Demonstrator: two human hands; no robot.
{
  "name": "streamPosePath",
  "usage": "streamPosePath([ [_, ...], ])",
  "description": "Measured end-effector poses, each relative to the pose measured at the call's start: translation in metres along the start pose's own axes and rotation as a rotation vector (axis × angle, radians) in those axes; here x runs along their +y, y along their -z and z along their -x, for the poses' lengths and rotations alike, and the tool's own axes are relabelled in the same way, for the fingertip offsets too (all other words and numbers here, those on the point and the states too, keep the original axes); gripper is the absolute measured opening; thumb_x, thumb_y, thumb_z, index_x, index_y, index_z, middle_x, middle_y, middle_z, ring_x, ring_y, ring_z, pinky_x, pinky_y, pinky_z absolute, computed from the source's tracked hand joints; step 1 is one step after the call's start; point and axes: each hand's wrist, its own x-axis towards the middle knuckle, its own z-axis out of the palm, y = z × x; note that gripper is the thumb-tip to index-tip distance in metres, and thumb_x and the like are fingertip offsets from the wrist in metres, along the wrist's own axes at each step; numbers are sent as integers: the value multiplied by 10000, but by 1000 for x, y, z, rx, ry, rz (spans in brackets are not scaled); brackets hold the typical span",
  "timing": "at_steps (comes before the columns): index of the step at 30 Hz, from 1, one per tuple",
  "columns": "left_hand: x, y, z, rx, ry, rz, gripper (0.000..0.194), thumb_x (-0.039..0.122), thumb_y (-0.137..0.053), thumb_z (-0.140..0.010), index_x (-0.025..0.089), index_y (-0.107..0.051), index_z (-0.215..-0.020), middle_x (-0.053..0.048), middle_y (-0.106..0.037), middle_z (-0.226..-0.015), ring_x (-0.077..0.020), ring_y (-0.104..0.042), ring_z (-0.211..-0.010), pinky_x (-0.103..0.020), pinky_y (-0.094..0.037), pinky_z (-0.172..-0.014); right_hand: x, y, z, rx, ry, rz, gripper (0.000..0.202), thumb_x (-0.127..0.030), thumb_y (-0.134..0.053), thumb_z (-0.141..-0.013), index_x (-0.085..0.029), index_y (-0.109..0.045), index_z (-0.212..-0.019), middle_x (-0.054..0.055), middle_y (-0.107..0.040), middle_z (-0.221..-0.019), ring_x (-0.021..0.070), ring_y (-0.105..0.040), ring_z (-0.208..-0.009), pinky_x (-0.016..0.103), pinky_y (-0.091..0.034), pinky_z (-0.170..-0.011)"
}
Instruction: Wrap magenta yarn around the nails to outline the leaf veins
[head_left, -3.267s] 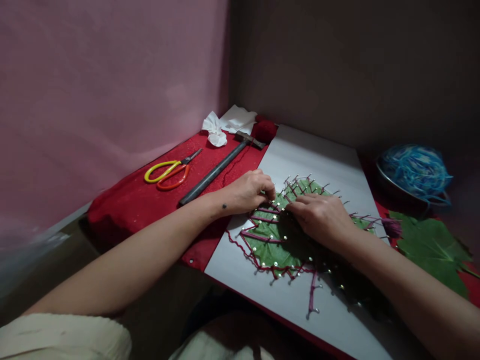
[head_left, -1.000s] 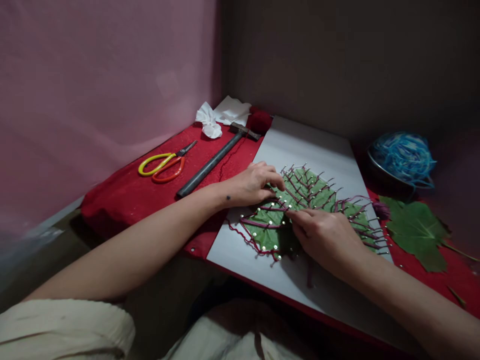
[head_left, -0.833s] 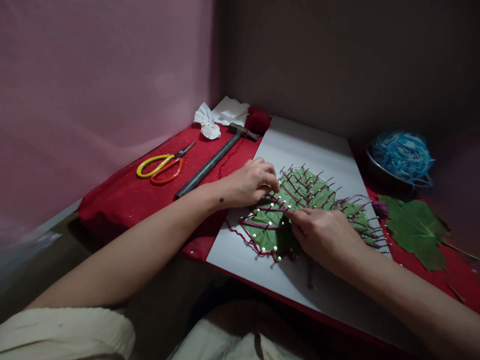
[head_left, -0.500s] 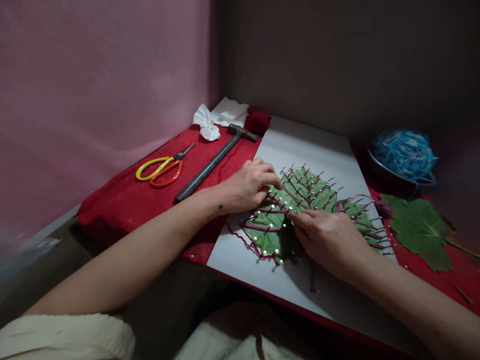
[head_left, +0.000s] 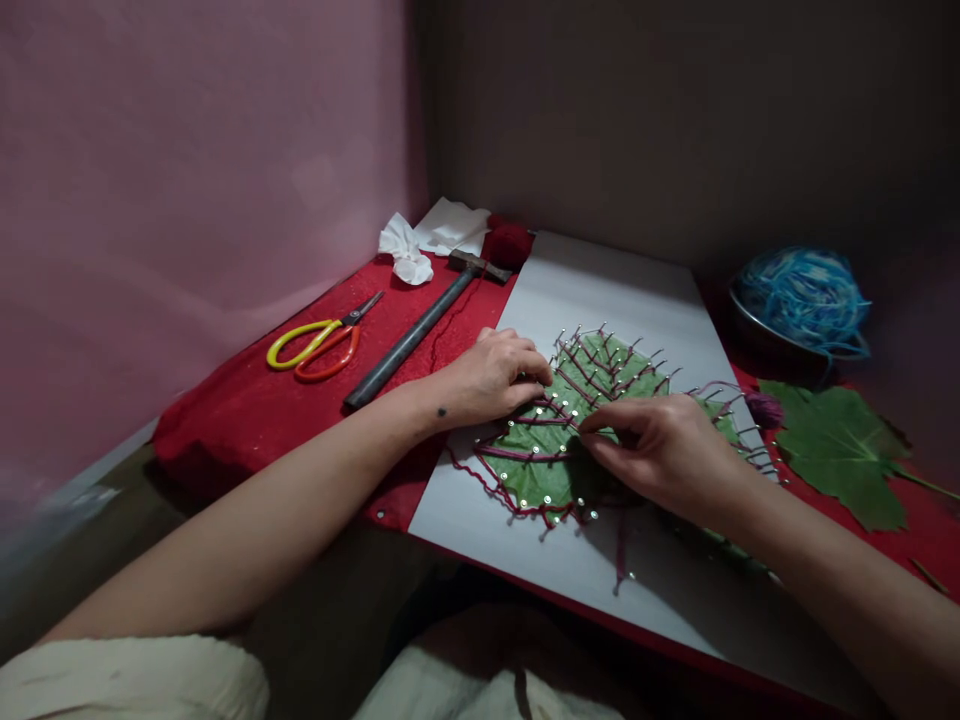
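A green leaf (head_left: 525, 470) lies on a white board (head_left: 480, 520), studded with several nails. Dark red and purple yarn (head_left: 517, 456) runs between the nails along the leaf's veins and its lower left edge. My right hand (head_left: 667, 450) is over the middle of the leaf, thumb and forefinger pinched on a strand of yarn by a nail. At the leaf's left edge rests my left hand (head_left: 506, 372), its fingers curled in beside the nails. Whatever is under those fingers is hidden.
On the red cloth (head_left: 225, 430) at left lie scissors (head_left: 319, 345), a hammer (head_left: 412, 345) and crumpled tissue (head_left: 405, 250). A red yarn ball (head_left: 510, 242) sits behind. At right are a bowl (head_left: 772, 335) of blue yarn (head_left: 802, 295), another leaf (head_left: 840, 450) and purple yarn (head_left: 763, 410).
My right hand has turned and lifted slightly, its thumb and forefinger now showing in a pinch. My left hand stays at the leaf's left edge. The whole view has shifted slightly.
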Motion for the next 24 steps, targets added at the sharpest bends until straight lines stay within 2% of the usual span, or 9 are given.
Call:
streamPosePath([
  [6,-1,-1,0,-5,-1,5,103,205,-587,-841,198,-680,-885,-15,-666,-897,-156,-528,-893,-310,-323,-854,2,7,-13,-104,-164,-95,202,-237,-535,-720,-205,-734,-715,-28,-514,-458,95,-453,-479,224,-326,-496],
  [9,-1,-1,0,-8,-1,-1,106,208,-579,-848,197,-676,-888,-15,-667,-905,-158,-525,-897,-316,-316,-858,4,9,-21,-187,-220,-94,203,-213,-523,-696,-205,-725,-685,-34,-504,-450,89,-431,-459,228,-316,-493],
  [12,-1,-2,0,0,0,-11,104,214,-578,-849,199,-674,-889,-16,-666,-902,-158,-523,-893,-318,-309,-856,3,9,-27,-204,-259,49,215,-217,-505,-698,-216,-720,-677,-6,-587,-524,106,-476,-496,246,-323,-517],
  [18,4,-1,0,-17,-8,26,164,264,-595,-848,237,-671,-991,-16,-657,-942,-167,-511,-930,-313,-303,-850,-4,1,-31,-134,-205,438,310,-286,-423,-793,-262,-731,-811,55,-696,-718,182,-575,-617,291,-275,-524],
  [24,8,-6,-4,-34,28,-28,123,269,-577,-850,220,-689,-867,-16,-653,-899,-182,-508,-933,-340,-271,-864,-6,-3,-36,-135,-153,525,310,-292,-397,-843,-222,-699,-825,82,-705,-753,199,-595,-628,289,-226,-495],
])
